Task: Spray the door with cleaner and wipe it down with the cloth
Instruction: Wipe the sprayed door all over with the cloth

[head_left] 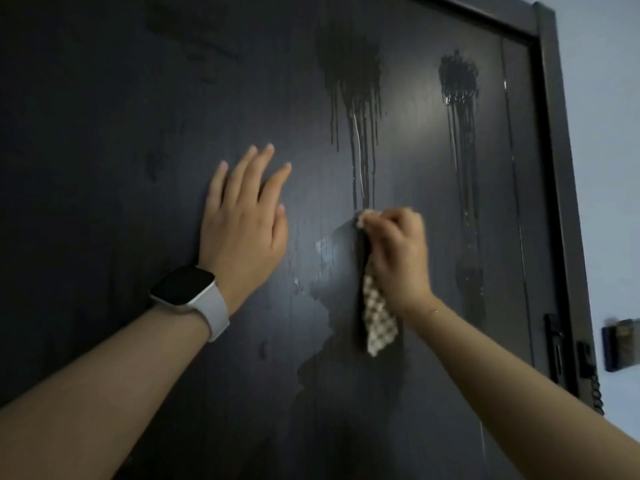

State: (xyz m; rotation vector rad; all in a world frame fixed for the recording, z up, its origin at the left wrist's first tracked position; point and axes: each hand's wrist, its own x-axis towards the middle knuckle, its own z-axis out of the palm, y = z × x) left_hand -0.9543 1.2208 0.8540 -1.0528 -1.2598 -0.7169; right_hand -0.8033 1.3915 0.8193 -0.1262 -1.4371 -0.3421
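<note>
My left hand [242, 223] lies flat on the dark door [104, 168], fingers straight, mid-frame. My right hand [398, 251] clenches the checked cloth [379, 317] against the wet panel just right of centre — its tail dangles below. Two spray patches [349, 64] drip down the upper right.

Likely home, dark door [138, 98], pale wall [609, 168]
</note>
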